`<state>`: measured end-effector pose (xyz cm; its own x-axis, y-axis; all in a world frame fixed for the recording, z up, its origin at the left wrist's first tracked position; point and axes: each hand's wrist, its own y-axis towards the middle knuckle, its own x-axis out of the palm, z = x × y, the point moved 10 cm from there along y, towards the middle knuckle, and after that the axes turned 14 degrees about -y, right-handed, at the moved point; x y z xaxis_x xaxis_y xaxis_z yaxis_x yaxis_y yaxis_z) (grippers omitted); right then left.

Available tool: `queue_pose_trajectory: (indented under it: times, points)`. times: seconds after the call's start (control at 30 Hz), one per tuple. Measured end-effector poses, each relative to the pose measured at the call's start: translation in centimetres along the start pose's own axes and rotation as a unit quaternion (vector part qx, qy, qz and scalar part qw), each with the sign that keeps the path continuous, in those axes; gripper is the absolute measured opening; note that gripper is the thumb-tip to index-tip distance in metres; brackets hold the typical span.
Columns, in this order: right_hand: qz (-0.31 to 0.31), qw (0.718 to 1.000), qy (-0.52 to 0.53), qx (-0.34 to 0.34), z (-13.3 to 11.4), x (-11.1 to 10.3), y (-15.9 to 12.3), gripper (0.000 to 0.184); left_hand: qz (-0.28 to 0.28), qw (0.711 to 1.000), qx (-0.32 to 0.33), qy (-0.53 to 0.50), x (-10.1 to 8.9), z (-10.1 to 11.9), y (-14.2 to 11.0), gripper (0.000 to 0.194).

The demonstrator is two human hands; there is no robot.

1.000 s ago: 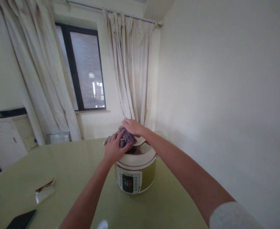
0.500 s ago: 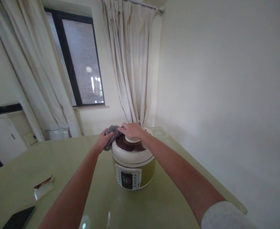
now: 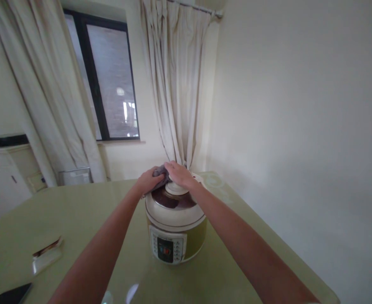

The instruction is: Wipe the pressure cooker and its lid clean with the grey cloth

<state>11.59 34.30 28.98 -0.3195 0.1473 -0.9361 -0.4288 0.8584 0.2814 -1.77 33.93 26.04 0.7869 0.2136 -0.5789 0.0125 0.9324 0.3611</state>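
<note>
A white and green electric pressure cooker (image 3: 173, 219) with a dark brown lid top stands on the table, its control panel facing me. My left hand (image 3: 149, 180) is closed on a grey cloth (image 3: 162, 172), which lies against the far left part of the lid. My right hand (image 3: 179, 174) is closed over the white lid handle (image 3: 176, 189), its fingertips close by the cloth. Whether those fingertips touch the cloth I cannot tell. The hand hides much of the handle and the back of the lid.
The green glossy table (image 3: 87, 219) runs along the wall at right. On its left lie a small clear and brown packet (image 3: 47, 255) and a dark flat phone-like object (image 3: 13, 294). Beyond hang curtains (image 3: 176, 84) beside a window (image 3: 113, 80); a white cabinet (image 3: 5, 173) stands at far left.
My left hand has moved the cloth a little right and inward over the lid, toward the handle. My right hand stays at the handle. The view has shifted slightly.
</note>
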Motion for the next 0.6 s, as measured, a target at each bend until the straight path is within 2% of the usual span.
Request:
queue_pose_trajectory:
  times: [0.07, 0.13, 0.23, 0.37, 0.5, 0.6]
  points:
    - [0.005, 0.999, 0.031, 0.028, 0.5, 0.1, 0.0, 0.061, -0.032, 0.998, -0.03, -0.039, 1.0, -0.9, 2.5, 0.046]
    - [0.015, 0.998, 0.045, 0.042, 0.7, 0.0, 0.0, 0.061, -0.039, 0.997, -0.037, -0.064, 1.5, -1.3, 3.7, 0.047]
    - [0.018, 0.998, 0.041, 0.047, 0.7, -0.1, -0.1, 0.062, 0.0, 0.999, -0.039, -0.037, 0.8, -1.8, 3.0, 0.047]
    - [0.014, 0.998, 0.036, 0.052, 0.3, -0.3, -0.3, 0.061, 0.039, 0.996, -0.042, 0.061, -1.1, -1.6, -1.7, 0.046]
    - [-0.015, 0.996, 0.049, 0.073, 0.2, -0.2, -0.3, 0.069, 0.052, 0.981, -0.036, 0.184, -2.8, 0.7, -8.1, 0.055]
    - [-0.044, 0.994, 0.057, 0.085, 0.2, 0.0, -0.3, 0.074, 0.048, 0.971, -0.027, 0.232, -2.9, 2.4, -10.8, 0.062]
